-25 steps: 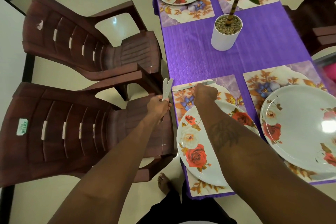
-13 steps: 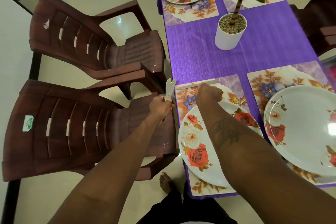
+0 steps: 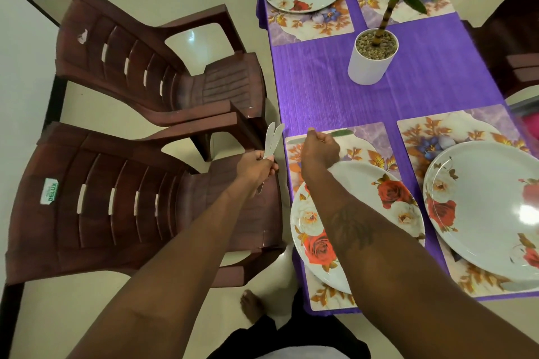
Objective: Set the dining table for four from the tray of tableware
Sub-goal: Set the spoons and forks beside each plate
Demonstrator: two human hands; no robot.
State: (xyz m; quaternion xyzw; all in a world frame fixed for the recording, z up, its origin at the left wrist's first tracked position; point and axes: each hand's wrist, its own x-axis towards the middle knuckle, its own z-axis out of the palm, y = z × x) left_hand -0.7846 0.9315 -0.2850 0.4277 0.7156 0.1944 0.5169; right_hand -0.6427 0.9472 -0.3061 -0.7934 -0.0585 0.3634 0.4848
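Silver-grey and slim, a table knife (image 3: 341,133) lay along the twelve-o'clock edge of the floral placemat (image 3: 372,138), beyond the rose-patterned plate (image 3: 390,192) on the purple-clothed bench (image 3: 320,87). The right hand (image 3: 319,151) pinched it near the middle. At nine o'clock, off the bench, the left hand (image 3: 256,167) gripped two more knives (image 3: 272,140), their blades fanned apart where half a second before they had overlapped. A white pot (image 3: 368,71) held pebbles and a green plant.
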